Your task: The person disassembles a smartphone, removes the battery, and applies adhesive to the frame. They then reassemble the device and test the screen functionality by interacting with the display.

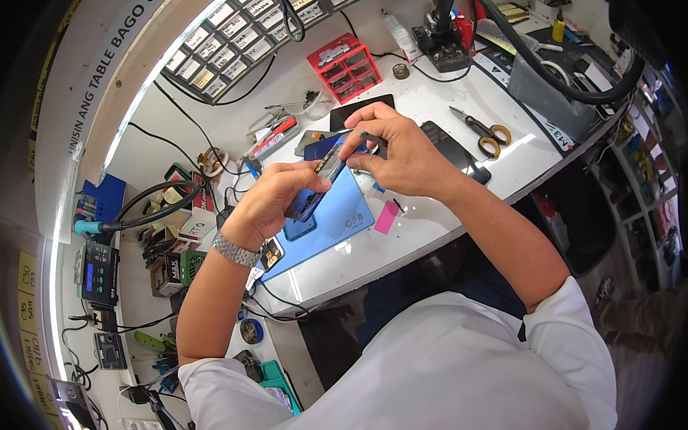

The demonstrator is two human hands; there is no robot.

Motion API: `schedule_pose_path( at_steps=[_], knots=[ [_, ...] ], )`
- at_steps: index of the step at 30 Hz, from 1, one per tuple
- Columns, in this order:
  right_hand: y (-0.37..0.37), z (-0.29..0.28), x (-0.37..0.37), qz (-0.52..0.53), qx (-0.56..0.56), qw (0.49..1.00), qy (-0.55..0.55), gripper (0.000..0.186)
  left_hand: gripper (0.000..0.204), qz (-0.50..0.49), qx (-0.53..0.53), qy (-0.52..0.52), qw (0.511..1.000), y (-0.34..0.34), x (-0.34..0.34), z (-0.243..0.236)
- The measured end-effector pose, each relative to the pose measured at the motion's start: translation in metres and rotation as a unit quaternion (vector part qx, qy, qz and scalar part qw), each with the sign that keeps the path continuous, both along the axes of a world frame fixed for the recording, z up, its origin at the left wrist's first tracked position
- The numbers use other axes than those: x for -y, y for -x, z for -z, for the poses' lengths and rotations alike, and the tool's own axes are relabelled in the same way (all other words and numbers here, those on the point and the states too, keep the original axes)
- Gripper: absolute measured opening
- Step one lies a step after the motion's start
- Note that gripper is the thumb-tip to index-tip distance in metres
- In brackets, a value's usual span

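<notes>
My left hand [271,195], with a metal-band watch on the wrist, grips an opened phone [306,205], tilted above the blue work mat [348,215]. My right hand [406,156] pinches at the phone's upper right end, beside a small dark piece whose kind I cannot make out. Thumb and fingers of both hands meet close together around the phone's edge. On the mat below lies a blue phone frame or case [300,227], partly covered. A pink slip [387,216] sits at the mat's right edge.
Scissors [481,130] and a dark phone-shaped slab [455,152] lie right of my hands. A red drawer box [345,67] stands behind them. Cables and a blue-lit station [97,273] crowd the left. The table's front edge [391,272] runs close to my body.
</notes>
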State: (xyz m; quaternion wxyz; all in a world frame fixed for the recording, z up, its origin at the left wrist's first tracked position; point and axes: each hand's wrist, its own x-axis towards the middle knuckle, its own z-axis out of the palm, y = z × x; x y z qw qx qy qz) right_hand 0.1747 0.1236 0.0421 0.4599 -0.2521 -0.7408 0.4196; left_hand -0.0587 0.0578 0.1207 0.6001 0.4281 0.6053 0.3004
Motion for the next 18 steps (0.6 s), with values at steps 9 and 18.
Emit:
schedule_pose_path(
  at_steps=[9,18],
  knots=[
    [0.007,0.003,0.007,0.021,-0.035,0.998,-0.056,0.018,0.056,-0.012,-0.029,-0.006,0.999,-0.004,0.002,0.002],
    [0.014,0.01,0.014,0.066,-0.023,0.988,-0.138,0.018,0.051,-0.005,-0.062,-0.02,0.998,-0.017,0.005,-0.002]
  ],
)
